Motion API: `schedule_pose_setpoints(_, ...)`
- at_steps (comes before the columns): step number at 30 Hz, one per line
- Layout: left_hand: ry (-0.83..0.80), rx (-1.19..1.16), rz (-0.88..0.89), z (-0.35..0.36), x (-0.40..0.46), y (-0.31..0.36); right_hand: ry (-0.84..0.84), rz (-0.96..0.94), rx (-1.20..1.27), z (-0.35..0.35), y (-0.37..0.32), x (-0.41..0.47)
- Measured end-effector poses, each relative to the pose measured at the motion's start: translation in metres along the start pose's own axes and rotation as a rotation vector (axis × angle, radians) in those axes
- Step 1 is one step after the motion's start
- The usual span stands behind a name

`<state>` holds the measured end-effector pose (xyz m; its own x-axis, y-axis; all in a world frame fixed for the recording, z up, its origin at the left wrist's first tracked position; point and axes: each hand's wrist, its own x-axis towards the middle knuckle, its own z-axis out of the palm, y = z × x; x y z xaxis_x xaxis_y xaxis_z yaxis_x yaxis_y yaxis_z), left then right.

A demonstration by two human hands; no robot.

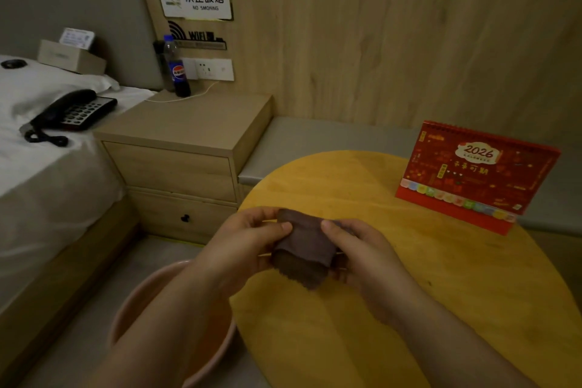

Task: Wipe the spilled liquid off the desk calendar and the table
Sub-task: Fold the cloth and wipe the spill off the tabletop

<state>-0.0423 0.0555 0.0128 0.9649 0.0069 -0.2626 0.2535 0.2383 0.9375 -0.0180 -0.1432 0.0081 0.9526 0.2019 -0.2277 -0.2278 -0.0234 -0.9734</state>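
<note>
Both hands (pixel 252 239) pinch folded cloth (pixel 304 250), long axis vertical.

Both hands (pixel 302 249) hold folded brown cloth (pixel 304 250), seemingly above table (pixel 409 277).

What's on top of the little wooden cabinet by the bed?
A cola bottle and a white cable are on the nightstand. A dark thing behind the bottle is partly hidden.
</note>
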Motion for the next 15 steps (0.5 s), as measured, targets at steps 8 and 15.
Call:
schedule_pose_setpoints(8,0.379,0.544,0.082,-0.025,0.071,-0.011,0.17,-0.155,-0.625,0.023,0.015,0.087)
schedule_pose_setpoints(15,0.561,1.213,0.316,-0.046,0.083,-0.044,0.116,-0.367,-1.031,0.031,0.039,0.113)
